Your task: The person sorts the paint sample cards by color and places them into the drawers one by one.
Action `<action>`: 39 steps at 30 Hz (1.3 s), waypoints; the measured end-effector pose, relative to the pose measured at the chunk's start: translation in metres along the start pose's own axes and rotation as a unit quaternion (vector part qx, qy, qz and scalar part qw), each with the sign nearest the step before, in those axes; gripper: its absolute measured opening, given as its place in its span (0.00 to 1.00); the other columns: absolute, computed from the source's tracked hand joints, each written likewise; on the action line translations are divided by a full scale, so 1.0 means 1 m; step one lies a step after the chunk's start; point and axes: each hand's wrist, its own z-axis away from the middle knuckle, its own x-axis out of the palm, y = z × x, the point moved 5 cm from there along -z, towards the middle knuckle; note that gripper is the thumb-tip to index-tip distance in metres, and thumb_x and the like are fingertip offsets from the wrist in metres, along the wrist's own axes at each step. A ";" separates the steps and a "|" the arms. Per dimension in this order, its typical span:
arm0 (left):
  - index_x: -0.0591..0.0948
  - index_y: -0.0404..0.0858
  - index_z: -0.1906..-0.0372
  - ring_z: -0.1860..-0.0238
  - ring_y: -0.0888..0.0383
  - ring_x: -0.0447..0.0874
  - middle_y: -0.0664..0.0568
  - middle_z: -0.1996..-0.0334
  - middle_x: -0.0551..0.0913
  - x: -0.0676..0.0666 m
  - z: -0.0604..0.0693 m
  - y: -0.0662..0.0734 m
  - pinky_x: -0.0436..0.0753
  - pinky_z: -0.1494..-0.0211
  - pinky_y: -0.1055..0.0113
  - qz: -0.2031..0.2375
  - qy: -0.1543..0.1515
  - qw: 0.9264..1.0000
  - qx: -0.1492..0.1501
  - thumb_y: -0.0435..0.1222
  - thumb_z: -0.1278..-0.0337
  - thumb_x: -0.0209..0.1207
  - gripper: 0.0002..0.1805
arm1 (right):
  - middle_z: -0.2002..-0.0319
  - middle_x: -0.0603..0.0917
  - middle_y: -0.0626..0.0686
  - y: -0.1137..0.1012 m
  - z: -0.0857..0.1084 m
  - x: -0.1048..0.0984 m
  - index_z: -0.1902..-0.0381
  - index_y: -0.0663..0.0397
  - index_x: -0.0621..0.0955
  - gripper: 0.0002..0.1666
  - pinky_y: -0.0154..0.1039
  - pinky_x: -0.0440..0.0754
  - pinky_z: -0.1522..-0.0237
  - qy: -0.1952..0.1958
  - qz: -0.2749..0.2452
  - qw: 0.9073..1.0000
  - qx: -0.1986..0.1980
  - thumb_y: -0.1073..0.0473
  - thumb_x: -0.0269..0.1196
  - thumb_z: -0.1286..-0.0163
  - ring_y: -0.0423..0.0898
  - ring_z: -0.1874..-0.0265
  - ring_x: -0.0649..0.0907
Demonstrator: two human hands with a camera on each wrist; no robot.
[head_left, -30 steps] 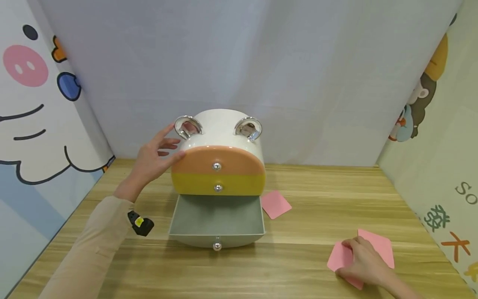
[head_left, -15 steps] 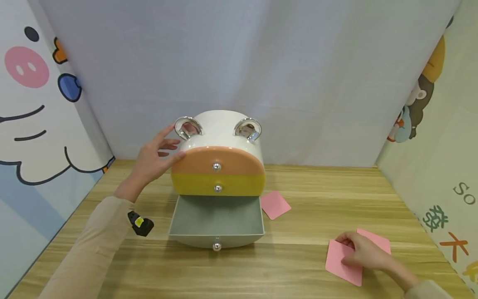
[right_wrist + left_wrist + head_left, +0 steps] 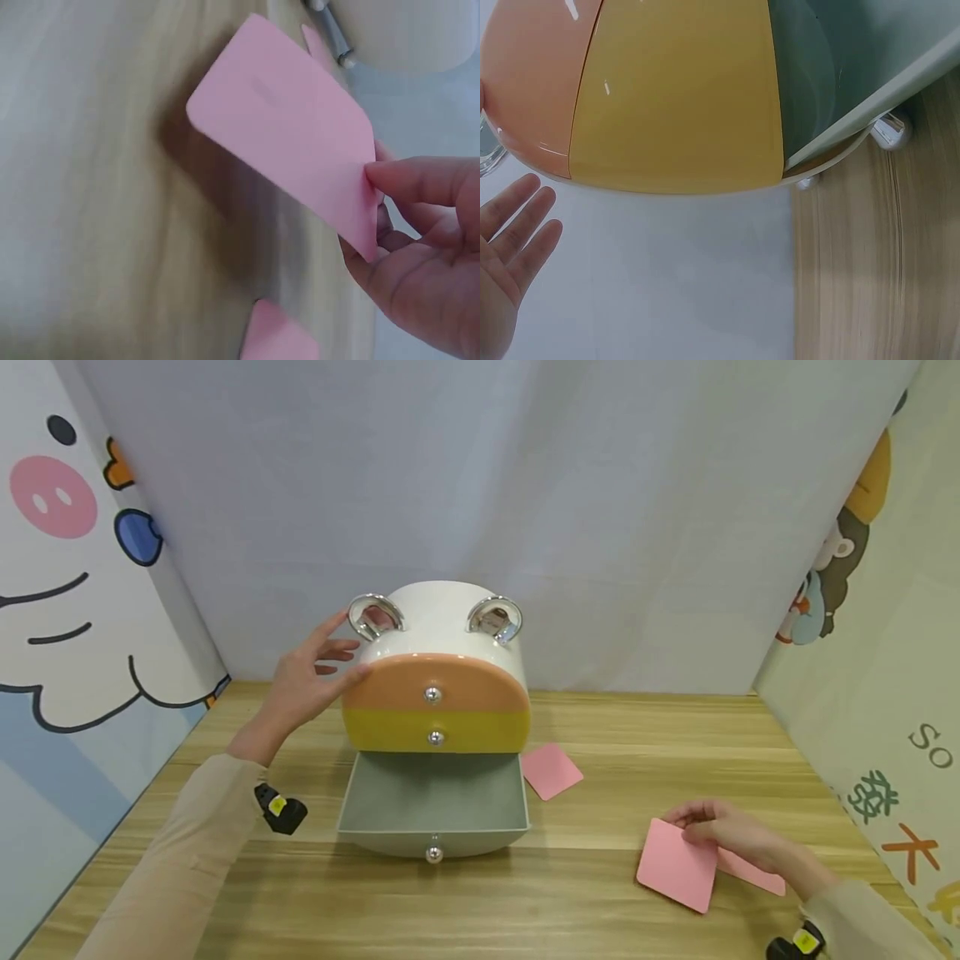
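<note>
My right hand [image 3: 738, 839] pinches a thin pink square card [image 3: 678, 866] with rounded corners between thumb and fingers. In the right wrist view the card [image 3: 281, 120] is tilted and lifted off the wooden table. My left hand [image 3: 303, 681] touches the left side of a small frog-shaped drawer cabinet [image 3: 442, 622], thumb at the orange front and fingers spread near a silver ring eye. Below the shut orange drawer [image 3: 480, 681] and yellow drawer [image 3: 480, 731], the grey-green bottom drawer [image 3: 438, 793] is pulled out with nothing inside.
One pink card [image 3: 551, 770] lies just right of the cabinet. Another pink card [image 3: 757, 872] lies on the table [image 3: 585, 902], partly hidden behind my right hand. A pale curtain [image 3: 637, 527] hangs behind, and printed panels stand on both sides.
My right hand has picked the pink card up from beside another card and moved it slightly up and left. My left hand keeps its place on the cabinet.
</note>
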 end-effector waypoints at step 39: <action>0.55 0.46 0.30 0.53 0.44 0.78 0.38 0.50 0.78 0.000 0.001 0.001 0.77 0.51 0.49 -0.010 0.000 1.000 0.002 0.44 0.46 0.60 0.40 | 0.63 0.81 0.58 -0.182 -0.093 0.102 0.56 0.67 0.80 0.14 0.33 0.78 0.66 0.127 0.051 0.974 -0.179 0.73 0.55 0.40 0.45 0.65 0.78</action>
